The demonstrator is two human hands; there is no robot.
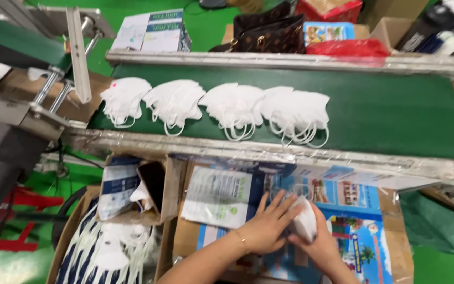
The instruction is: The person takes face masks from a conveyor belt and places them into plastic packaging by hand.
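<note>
1. Both hands work low in the picture, over a colourful printed sheet [361, 231] that lies on flat cardboard [185, 242]. The left hand [266, 226] is spread with the fingers flat, pressing on a clear plastic pouch [285, 192]. The right hand [319, 242] is closed around a white folded mask [305, 221], pinching it between thumb and fingers.

2. Behind the hands a green conveyor belt [395, 115] runs across the view, with a foil-wrapped rail [237, 150] on its near edge. Four small piles of white masks [227, 102] lie on the belt in a row, well apart from the hands.

3. Left of the hands sits an open carton [169, 184] with printed pouches [116, 186] inside, and under it a larger box of stacked masks [106, 252]. One printed pouch [219, 197] lies just beside the left hand.

4. Judging by its look, the held mask is very light and soft. It is thin fabric folded flat, so it will bend and crease easily but it will not break. It seems not slippery, yet the plastic pouch probably is, and it may slide under the palm.

5. I think the best place to hold the mask is the folded body near the middle edge, with a light pinch. The thin ear loops [298, 134], seen on the belt piles, can tangle or stretch, so it is better not to pull there.
</note>
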